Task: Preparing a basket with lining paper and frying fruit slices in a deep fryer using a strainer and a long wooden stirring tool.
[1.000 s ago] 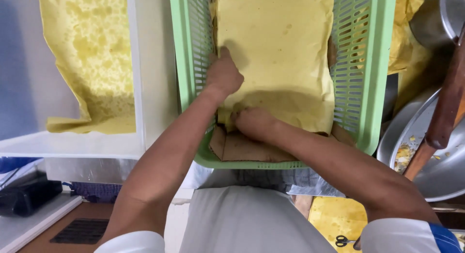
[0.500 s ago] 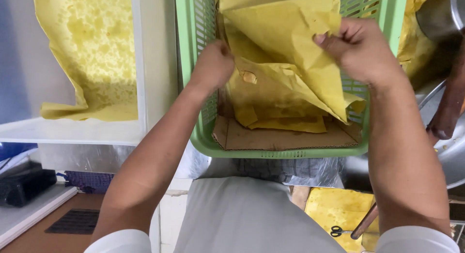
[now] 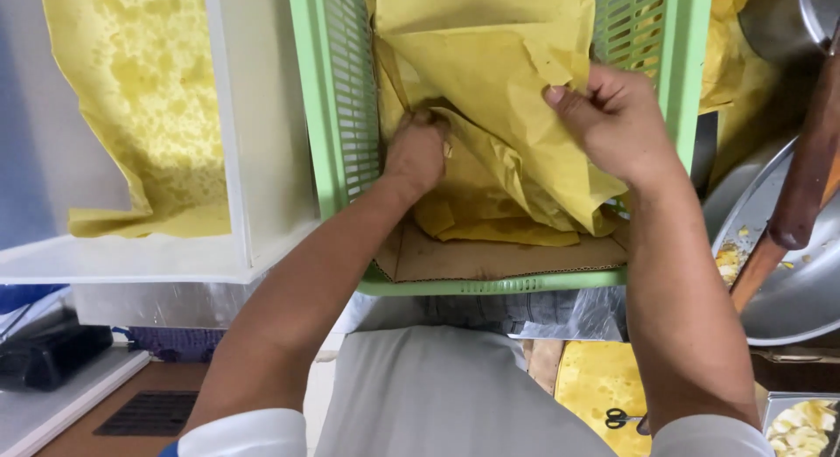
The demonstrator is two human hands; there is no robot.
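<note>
Two crates fill most of what I can see from here. The green slotted crate (image 3: 332, 116) sits in the middle, directly ahead of the person, and a white tray (image 3: 254, 160) lies just beside it on the left, lined with a blotchy yellow sheet (image 3: 140, 107). On the right edge a big metal pan (image 3: 787, 300) holds a few pale scraps, with a brown wooden handle (image 3: 809, 168) resting across it.

Inside the green crate a large sheet of yellow paper (image 3: 490, 81) is rumpled and lifted off the bottom, so that a flat piece of brown cardboard (image 3: 490, 258) shows beneath it along the near wall.

The right hand (image 3: 612, 125) has the paper's loose edge in its grip, thumb on top and fingers curled under, pinching the sheet and holding it up over the right half of the crate. The left hand (image 3: 418, 155) is down low near the crate's left wall, its fingers tucked under the folds of the same paper; its grip looks closed on the sheet, though the fingertips are hidden and I can't be sure.

Small black-handled scissors (image 3: 623, 417) lie on another yellow sheet near the bottom edge.
</note>
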